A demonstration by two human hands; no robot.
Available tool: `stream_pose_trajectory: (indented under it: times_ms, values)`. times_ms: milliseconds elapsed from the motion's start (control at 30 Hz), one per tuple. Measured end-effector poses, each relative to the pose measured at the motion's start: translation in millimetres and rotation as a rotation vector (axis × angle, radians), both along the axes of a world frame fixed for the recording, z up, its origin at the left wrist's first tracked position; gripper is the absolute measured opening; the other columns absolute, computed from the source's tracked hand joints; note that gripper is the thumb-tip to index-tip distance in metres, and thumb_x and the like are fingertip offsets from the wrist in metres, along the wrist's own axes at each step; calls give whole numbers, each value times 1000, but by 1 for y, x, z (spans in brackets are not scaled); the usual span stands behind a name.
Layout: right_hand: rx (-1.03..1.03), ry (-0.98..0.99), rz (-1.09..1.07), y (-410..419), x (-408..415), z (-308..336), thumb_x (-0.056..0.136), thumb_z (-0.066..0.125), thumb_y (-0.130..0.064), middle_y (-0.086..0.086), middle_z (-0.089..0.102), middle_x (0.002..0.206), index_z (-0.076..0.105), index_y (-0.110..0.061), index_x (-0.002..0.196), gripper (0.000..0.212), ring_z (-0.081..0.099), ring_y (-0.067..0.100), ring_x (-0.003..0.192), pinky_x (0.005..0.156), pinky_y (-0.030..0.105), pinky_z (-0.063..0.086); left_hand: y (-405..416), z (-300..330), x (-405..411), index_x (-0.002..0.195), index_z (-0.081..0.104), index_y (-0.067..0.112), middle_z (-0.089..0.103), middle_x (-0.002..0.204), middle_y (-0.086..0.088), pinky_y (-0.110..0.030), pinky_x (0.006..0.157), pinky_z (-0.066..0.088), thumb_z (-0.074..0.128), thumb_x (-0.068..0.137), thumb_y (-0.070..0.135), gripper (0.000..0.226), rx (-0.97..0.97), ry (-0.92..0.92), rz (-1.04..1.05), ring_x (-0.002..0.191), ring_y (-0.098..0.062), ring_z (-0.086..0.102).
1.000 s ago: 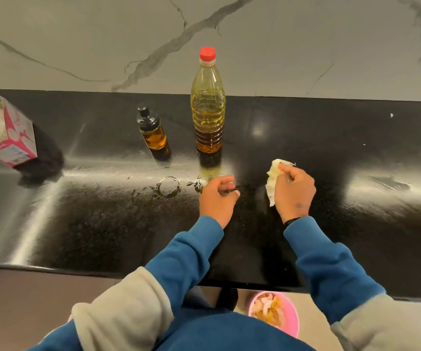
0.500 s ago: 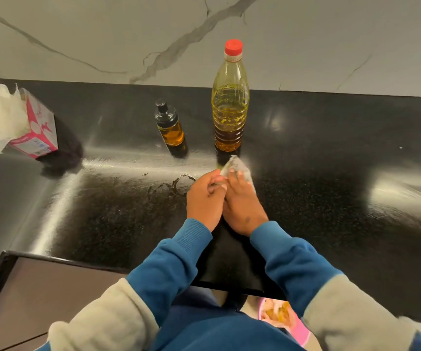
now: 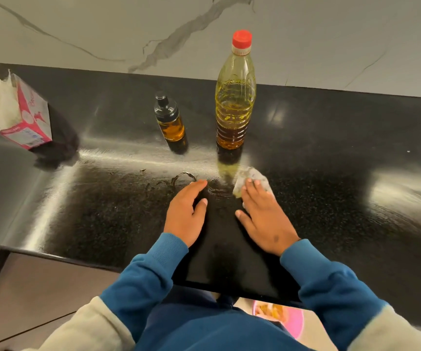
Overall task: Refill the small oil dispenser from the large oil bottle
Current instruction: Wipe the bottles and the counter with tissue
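The large oil bottle point(image 3: 235, 97) stands upright on the black counter point(image 3: 331, 178), red cap on, about half full of yellow oil. Left of it stands the small oil dispenser point(image 3: 170, 124), black cap on, amber oil inside. My right hand point(image 3: 262, 214) lies flat in front of the big bottle, its straight fingers pressing a crumpled tissue point(image 3: 251, 179) onto the counter. My left hand point(image 3: 188, 211) rests flat beside it, empty, fingertips near an oily ring mark point(image 3: 184, 177).
A pink tissue box point(image 3: 28, 116) with white tissue sticking out sits at the far left. A marble wall point(image 3: 204, 26) backs the counter. Below the counter's front edge, a pink bin point(image 3: 283, 317) holds used tissues.
My right hand, which clutched the tissue off to the right, came in next to my left hand and now presses the tissue flat. My left hand uncurled and the two hands parted slightly.
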State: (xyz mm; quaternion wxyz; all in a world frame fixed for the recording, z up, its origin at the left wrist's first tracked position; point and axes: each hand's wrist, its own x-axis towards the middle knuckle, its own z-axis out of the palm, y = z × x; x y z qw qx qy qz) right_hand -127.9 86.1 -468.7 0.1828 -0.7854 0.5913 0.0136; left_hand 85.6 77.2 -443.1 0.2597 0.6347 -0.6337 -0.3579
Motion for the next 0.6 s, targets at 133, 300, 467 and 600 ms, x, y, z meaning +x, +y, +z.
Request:
stream_pose_trajectory:
  times_ms: [133,300,467,600]
  values:
    - [1,-6,-79,-34,20,1,104,27,-50,14,-5,167,5,-6,159,74,-10,29,154,126,43,0,1,1,1,150,48,18,49,154,2,-22,116,32,59,100,8,52,7,25,85,144,-11,41]
    - [6,-35,-6,-64,84,-1,103,29,-51,16,-9,166,5,-5,158,76,-10,32,154,126,46,2,4,4,19,156,38,17,44,157,1,-19,113,27,60,100,8,61,6,81,267,145,-11,38]
    - [42,-88,144,-66,154,3,102,30,-50,15,-10,166,4,-5,158,76,-12,31,153,125,45,-3,7,6,58,155,39,12,45,157,-4,-17,115,26,61,96,0,64,-26,42,390,146,-16,39]
    - [71,-98,300,-60,196,5,104,25,-46,14,-10,167,5,-6,159,71,-14,29,153,125,43,-6,11,10,86,155,40,12,46,156,-4,-15,113,26,58,95,-5,66,-39,31,482,143,-11,40]
